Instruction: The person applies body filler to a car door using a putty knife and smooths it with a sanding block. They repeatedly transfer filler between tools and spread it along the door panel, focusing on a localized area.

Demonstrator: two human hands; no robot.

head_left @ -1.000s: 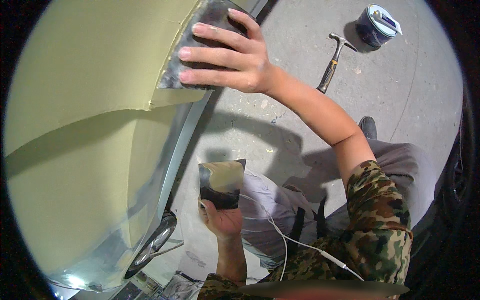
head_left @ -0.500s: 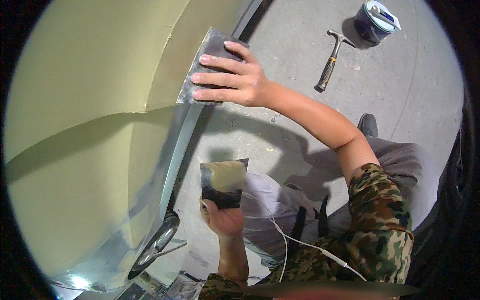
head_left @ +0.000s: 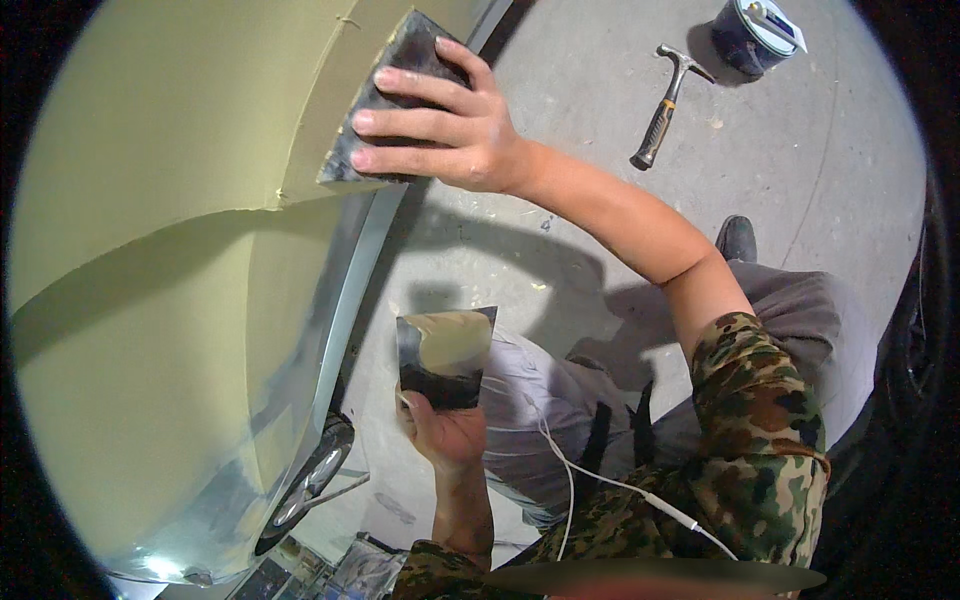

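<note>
A car body panel, coated in pale yellow-beige filler, curves down the left side. My right hand has its fingers spread over a dark, flat, rectangular spreader; the spreader's left edge lies against the panel near a raised filler line. Low in the middle, my left hand grips a second dark spreader from below, thumb on its face. A smooth patch of beige filler covers the upper part of that spreader. Some of the left fingers are hidden behind it.
On the grey concrete floor lie a claw hammer and, at the top right, a dark bucket with a tool across its top. A wheel shows under the panel. A white cable hangs across my lap.
My right hand has slid the spreader up and left along the panel. My left hand with the loaded spreader stays nearly in place. The whole view has shifted slightly.
</note>
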